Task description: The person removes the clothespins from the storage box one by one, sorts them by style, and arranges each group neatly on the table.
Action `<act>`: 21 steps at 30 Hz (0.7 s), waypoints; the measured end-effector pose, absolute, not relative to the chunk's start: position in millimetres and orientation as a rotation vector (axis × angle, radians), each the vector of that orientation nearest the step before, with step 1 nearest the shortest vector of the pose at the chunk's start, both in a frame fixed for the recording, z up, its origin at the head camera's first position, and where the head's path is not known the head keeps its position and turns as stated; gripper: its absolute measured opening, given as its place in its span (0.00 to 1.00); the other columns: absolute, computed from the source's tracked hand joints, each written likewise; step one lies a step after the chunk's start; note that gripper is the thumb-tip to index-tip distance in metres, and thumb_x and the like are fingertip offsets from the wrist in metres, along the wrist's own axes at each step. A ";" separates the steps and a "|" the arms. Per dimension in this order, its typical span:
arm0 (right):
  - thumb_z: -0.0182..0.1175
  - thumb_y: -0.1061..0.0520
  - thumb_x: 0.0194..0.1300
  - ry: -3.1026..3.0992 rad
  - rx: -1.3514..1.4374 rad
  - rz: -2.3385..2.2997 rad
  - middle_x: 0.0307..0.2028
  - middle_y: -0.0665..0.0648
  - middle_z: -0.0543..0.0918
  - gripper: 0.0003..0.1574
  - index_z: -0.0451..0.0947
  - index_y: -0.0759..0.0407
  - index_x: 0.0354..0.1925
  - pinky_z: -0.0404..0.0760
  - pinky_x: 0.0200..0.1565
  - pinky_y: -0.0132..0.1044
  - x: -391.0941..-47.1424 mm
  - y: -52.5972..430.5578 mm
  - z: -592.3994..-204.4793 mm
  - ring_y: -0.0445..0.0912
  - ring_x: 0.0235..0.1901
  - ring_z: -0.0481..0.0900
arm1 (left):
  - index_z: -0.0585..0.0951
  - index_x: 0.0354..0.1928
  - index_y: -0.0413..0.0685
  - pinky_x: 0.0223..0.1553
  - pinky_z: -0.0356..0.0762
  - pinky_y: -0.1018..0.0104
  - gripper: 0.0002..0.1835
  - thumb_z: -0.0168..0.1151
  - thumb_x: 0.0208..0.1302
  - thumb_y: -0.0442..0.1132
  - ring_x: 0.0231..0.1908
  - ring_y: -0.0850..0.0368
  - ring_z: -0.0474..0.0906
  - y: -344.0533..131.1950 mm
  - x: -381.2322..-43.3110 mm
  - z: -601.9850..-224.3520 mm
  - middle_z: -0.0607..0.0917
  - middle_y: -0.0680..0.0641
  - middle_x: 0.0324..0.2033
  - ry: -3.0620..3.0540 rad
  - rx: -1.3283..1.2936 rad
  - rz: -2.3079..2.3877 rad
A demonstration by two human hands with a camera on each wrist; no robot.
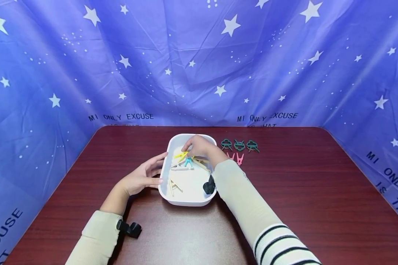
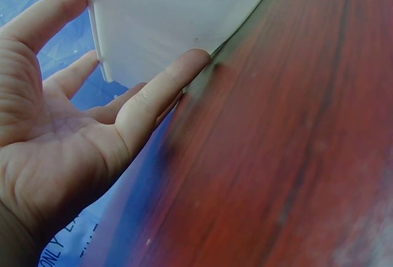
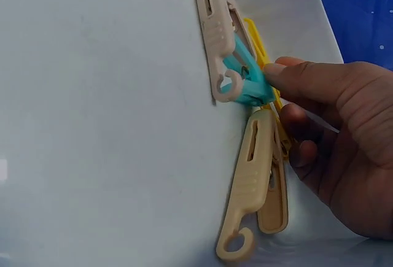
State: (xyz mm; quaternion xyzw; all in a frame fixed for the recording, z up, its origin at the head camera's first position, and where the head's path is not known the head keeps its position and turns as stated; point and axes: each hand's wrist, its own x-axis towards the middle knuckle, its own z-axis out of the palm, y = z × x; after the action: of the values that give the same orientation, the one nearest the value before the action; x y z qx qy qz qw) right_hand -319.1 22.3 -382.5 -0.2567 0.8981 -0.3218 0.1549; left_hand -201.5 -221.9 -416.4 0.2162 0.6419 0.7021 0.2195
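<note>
My left hand [image 1: 142,178] rests its spread, fairly straight fingers against the left outer wall of a white plastic bin [image 2: 178,27]. My right hand [image 1: 200,146] reaches inside it, fingers bent, at a cluster of clothespins. In the right wrist view the thumb touches a teal clothespin [image 3: 255,80]; a yellow clothespin [image 3: 258,43] runs behind it, beside the fingers. Whether either is pinched is unclear. A pale hooked clothespin [image 3: 215,34] and a tan hooked one [image 3: 252,169] lie against these two. Another beige clothespin [image 1: 174,186] lies apart, at the bin's near left.
Right of the bin, three green round clips [image 1: 239,145] stand in a row on the dark red table [image 1: 318,184]. Pink clothespins [image 1: 240,159] lie in front of them, partly hidden by my right arm. A blue star-patterned curtain [image 1: 192,73] surrounds the table.
</note>
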 end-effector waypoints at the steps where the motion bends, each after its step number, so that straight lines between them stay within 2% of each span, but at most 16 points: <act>1: 0.70 0.68 0.54 2.574 -0.736 -0.916 0.45 0.52 0.85 0.17 0.87 0.58 0.44 0.71 0.58 0.35 -318.9 22.1 -383.0 0.45 0.50 0.77 | 0.48 0.77 0.48 0.45 0.80 0.45 0.51 0.67 0.57 0.28 0.64 0.35 0.60 -221.9 -201.5 -416.7 0.54 0.31 0.70 1.773 0.601 1.943; 5: 0.71 0.66 0.55 2.567 -0.736 -0.901 0.45 0.52 0.86 0.17 0.87 0.58 0.45 0.72 0.57 0.34 -317.9 21.4 -384.9 0.45 0.50 0.78 | 0.48 0.77 0.48 0.45 0.80 0.45 0.51 0.68 0.58 0.29 0.64 0.34 0.60 -222.0 -201.0 -417.6 0.54 0.30 0.70 1.769 0.596 1.940; 12: 0.73 0.61 0.55 2.579 -0.749 -0.855 0.32 0.48 0.85 0.08 0.89 0.57 0.37 0.77 0.43 0.32 -320.0 22.4 -386.8 0.42 0.36 0.77 | 0.47 0.77 0.47 0.45 0.80 0.45 0.51 0.68 0.57 0.28 0.64 0.34 0.60 -222.0 -201.2 -418.8 0.53 0.30 0.70 1.767 0.597 1.948; 21: 0.73 0.59 0.56 2.598 -0.758 -0.843 0.30 0.49 0.85 0.06 0.88 0.57 0.36 0.76 0.42 0.32 -319.1 22.7 -385.0 0.42 0.35 0.77 | 0.47 0.77 0.48 0.45 0.80 0.45 0.51 0.67 0.58 0.28 0.64 0.36 0.61 -223.6 -203.3 -419.3 0.52 0.30 0.71 1.772 0.601 1.940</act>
State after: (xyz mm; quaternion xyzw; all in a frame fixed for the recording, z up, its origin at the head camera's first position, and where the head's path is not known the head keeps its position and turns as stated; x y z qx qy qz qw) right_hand -319.1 22.7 -385.0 -0.2642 0.9057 -0.2940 0.1529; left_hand -203.3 -223.6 -419.3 0.2176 0.6413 0.7018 0.2212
